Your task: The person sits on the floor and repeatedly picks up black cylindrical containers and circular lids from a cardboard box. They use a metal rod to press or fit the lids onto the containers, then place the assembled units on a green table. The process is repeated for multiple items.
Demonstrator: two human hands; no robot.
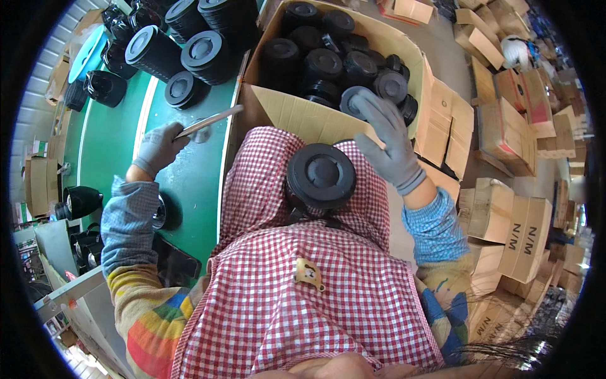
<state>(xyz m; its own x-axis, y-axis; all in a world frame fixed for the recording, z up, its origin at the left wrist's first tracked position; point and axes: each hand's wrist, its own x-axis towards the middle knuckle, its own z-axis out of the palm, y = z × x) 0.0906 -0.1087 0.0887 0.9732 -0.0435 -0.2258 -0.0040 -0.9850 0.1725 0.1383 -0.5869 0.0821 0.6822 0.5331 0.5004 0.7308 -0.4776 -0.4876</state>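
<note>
My left hand (pixel 159 150), in a grey glove, is closed around a slim, stick-like tool (pixel 211 121) above the green table; its exact kind I cannot make out. My right hand (pixel 392 142), also gloved, is open with fingers stretched toward the cardboard box (pixel 297 119). Its fingertips overlap a round black part (pixel 352 101) in the box; whether they touch it I cannot tell. Between my thighs, on the checked apron, sits a black round part (pixel 323 174) with a stepped disc facing up. Neither hand is on it.
Several stacks of black discs (pixel 206 54) stand at the back of the green table (pixel 113 148), with a loose disc (pixel 181 90) in front. Glossy black housings (pixel 105 87) lie at the far left. Cardboard cartons (pixel 508 136) crowd the floor on the right.
</note>
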